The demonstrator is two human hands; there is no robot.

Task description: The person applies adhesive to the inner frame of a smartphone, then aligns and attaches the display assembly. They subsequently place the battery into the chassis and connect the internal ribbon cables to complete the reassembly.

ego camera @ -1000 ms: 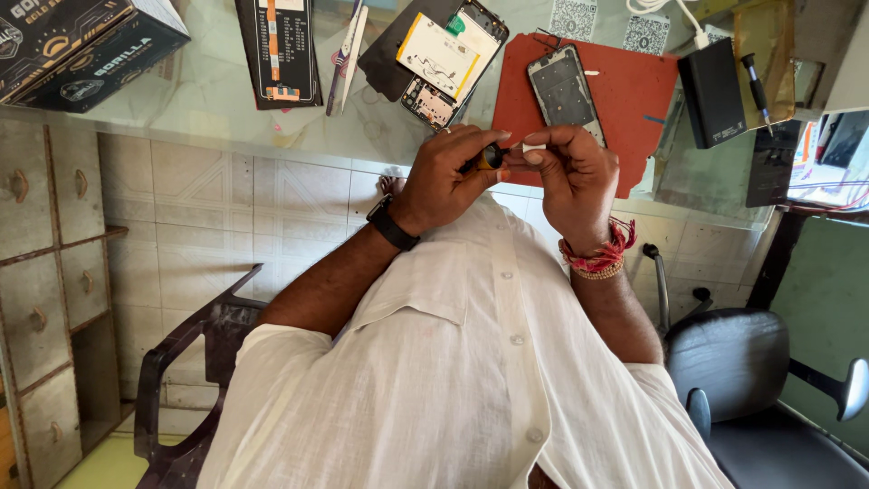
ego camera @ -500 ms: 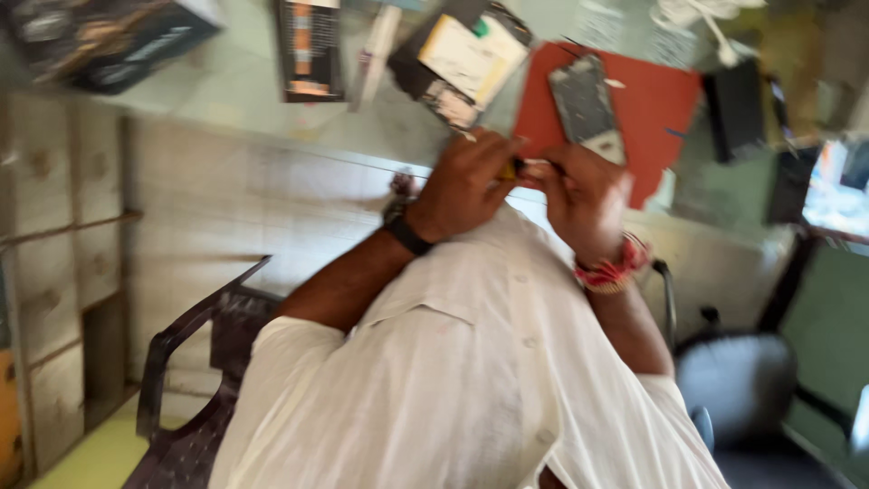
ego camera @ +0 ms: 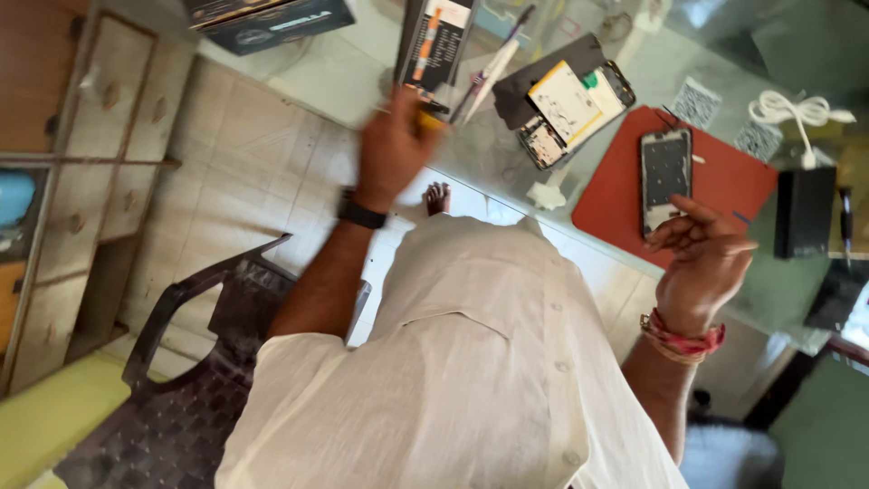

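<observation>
The glass tabletop (ego camera: pixel 362 72) carried my work within arm's reach, its near edge running just past my shirt. The red mat (ego camera: pixel 724 181) lay against that edge, probably to cushion the bare phone (ego camera: pixel 666 177) lying flat on it. An opened handset (ego camera: pixel 570 104) sat beside the mat, with bare glass between them. My left hand (ego camera: pixel 394 145), blurred, was closed on a yellow tool (ego camera: pixel 433 119). My right hand (ego camera: pixel 701 258) hovered loosely open and empty beside the phone.
</observation>
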